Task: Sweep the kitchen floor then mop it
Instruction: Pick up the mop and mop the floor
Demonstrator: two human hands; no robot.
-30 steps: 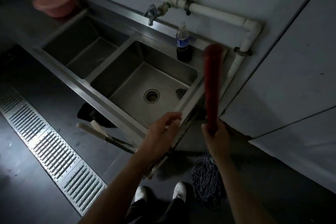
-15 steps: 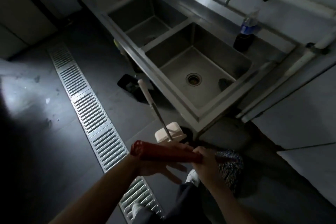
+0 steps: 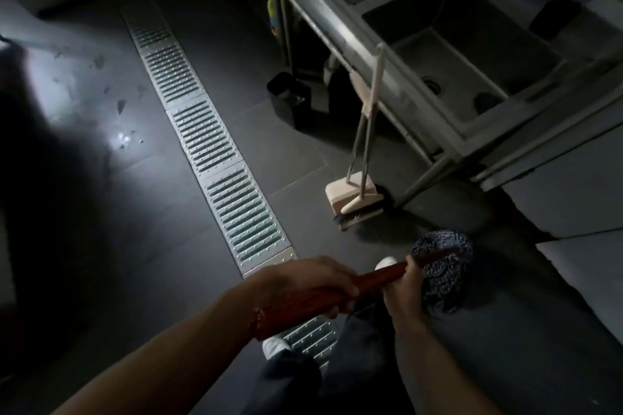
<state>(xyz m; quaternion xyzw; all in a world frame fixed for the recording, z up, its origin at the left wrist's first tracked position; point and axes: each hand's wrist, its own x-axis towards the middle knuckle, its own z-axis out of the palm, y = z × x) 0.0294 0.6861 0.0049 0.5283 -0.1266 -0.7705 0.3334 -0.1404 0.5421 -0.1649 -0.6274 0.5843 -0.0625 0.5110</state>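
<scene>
Mop (image 3: 441, 266): head on floor (image 3: 101, 246), near right; red handle gripped by left hand (image 3: 303, 283) and right hand (image 3: 403, 283). Broom and dustpan (image 3: 357, 199): leaning on sink frame (image 3: 337, 40). Step, apparently: mopping begins. Next move calls for strokes toward the drain grate (image 3: 219, 158).

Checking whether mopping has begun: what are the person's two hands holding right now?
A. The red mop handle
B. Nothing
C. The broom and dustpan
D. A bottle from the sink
A: both the left hand and right hand grip the red mop handle, while the broom and dustpan stand untouched by the sink.
</scene>
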